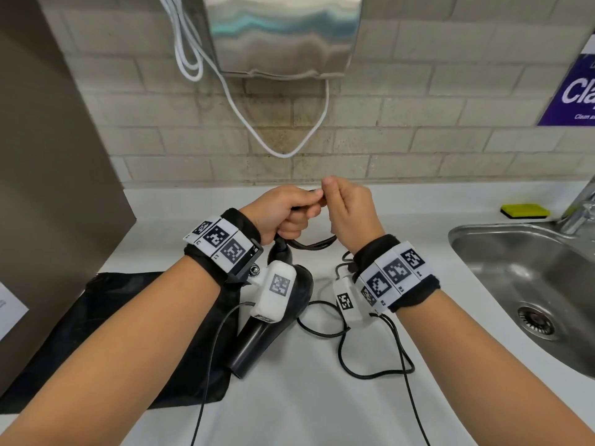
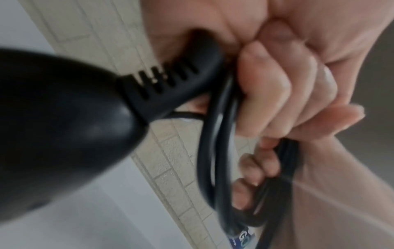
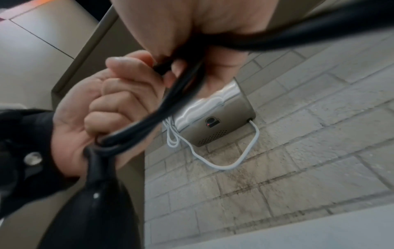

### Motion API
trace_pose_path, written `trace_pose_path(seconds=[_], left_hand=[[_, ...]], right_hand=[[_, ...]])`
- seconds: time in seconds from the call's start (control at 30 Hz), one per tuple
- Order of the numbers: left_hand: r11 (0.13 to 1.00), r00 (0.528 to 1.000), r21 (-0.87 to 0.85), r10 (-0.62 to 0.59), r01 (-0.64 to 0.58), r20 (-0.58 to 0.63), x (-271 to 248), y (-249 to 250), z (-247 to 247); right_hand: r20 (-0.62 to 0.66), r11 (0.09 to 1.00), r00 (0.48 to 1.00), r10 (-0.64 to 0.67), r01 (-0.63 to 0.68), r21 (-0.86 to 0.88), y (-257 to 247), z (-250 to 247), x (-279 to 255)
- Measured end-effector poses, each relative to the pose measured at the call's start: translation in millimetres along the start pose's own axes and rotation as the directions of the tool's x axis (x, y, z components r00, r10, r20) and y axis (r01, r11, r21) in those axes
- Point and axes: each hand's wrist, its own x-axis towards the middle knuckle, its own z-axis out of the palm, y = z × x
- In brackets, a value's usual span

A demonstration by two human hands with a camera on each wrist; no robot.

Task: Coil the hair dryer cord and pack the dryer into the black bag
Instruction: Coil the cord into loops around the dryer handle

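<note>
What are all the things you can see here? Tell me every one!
black plastic hair dryer: one, black, hanging from the cord above the bag's edge
black dryer cord: one, black, partly looped in both hands, rest on the counter
black fabric bag: one, black, flat on the counter, left
white counter: one, white
steel sink: one, silver, right
yellow sponge: one, yellow, behind the sink
steel wall dryer: one, silver, white cable below
left hand: grips cord loops
right hand: pinches cord

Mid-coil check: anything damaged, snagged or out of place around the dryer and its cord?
Nothing looks damaged. The left hand holds a few loops of the cord; the rest lies loose on the counter. The hair dryer hangs partly over the black bag, not yet inside.
</note>
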Motion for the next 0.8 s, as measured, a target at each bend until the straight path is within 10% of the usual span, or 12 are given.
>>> trace_pose_path(seconds=[0.47,0.8], left_hand=[[0.996,0.999,-0.089,-0.008,0.011,0.036,-0.4,-12.4,-7.3],[0.973,0.998,-0.232,-0.026,0.011,-0.06,1.5,-14.3,-18.4]], right_hand=[[0.025,0.992,0.991,0.128,-0.128,-0.006,23.0,15.8,-22.4],[0.304,0.943,0.907,0.29,-0.217,-0.252,51.6,19.3,-54.1]])
